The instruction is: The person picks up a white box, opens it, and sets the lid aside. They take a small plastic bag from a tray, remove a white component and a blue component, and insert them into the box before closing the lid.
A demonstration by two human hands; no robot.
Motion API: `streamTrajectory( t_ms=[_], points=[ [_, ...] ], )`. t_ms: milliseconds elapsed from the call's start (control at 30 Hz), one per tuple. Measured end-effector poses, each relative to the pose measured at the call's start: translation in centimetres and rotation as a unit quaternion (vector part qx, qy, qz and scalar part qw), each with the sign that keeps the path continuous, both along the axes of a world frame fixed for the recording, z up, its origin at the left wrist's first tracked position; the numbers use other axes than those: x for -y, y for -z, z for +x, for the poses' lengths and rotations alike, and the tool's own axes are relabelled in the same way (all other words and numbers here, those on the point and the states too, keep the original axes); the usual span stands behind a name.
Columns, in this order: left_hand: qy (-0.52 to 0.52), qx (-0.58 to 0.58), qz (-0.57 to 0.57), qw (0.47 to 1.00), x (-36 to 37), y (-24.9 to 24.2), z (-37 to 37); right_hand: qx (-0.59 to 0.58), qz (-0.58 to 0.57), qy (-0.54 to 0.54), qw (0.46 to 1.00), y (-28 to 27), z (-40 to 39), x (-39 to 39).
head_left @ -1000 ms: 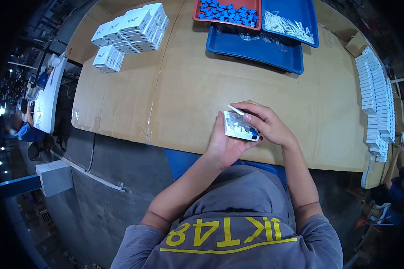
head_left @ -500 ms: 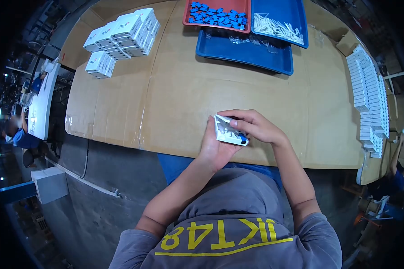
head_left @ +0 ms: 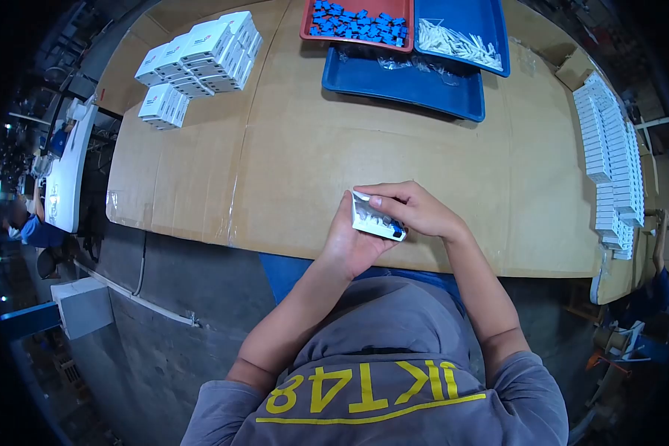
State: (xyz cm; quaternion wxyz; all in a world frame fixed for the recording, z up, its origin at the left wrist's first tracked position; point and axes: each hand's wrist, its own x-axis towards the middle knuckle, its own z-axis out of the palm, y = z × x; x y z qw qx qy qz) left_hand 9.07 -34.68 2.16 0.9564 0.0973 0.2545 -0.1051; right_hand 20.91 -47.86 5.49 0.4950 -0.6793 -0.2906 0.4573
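Note:
A small white box (head_left: 363, 220), its top side open, lies tilted in my left hand (head_left: 347, 245). The palm and fingers of that hand support it from below and along its left edge. Inside are whitish pieces that look partly clear, and a small blue piece (head_left: 398, 231) shows at the lower right corner. My right hand (head_left: 427, 214) grips the box from the far right side, its fingers along the far edge and its thumb over the opening. Both hands are just above the table near its front edge.
White boxes (head_left: 209, 42) stand stacked at the back left. A red tray (head_left: 302, 31) holds blue parts, a blue tray (head_left: 507, 44) white sticks, and a lower blue tray (head_left: 401, 102) clear bits. White boxes (head_left: 608, 149) line the right edge. Other people are at both sides.
The box and both hands have shifted very slightly left in view. My right thumb has moved a little left over the box's opening. The whole scene has drifted slightly.

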Motion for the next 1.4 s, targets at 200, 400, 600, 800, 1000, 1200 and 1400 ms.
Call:
streamTrajectory(
  t_ms=[200,400,600,800,1000,1200,1400],
  points=[
    [-0.005,0.027,0.039,0.999,-0.3,-1.0,-0.2,-0.006,0.085,0.025,0.996,0.0,-0.7,0.5],
    [-0.076,0.003,0.162,0.984,0.5,-3.6,-0.1,0.230,0.099,-0.007,0.968,-3.6,-2.7,1.1],
    [-0.093,0.013,0.233,0.968,1.2,-5.7,-0.9,0.301,0.156,-0.013,0.941,-3.3,-3.6,1.8],
    [-0.115,0.032,0.268,0.956,1.6,-6.7,-1.2,0.355,0.157,-0.022,0.921,-3.3,-4.4,2.0],
    [-0.117,0.079,0.317,0.938,1.8,-5.6,-1.6,0.362,0.162,-0.025,0.917,-4.0,-5.0,1.9],
    [-0.096,0.134,0.300,0.940,1.6,-6.6,-1.2,0.417,0.184,0.007,0.890,-4.9,-4.3,2.4],
    [0.006,0.076,0.218,0.973,1.1,-7.0,-0.8,0.399,0.205,0.021,0.893,-5.1,-2.9,2.9]
  ],
)
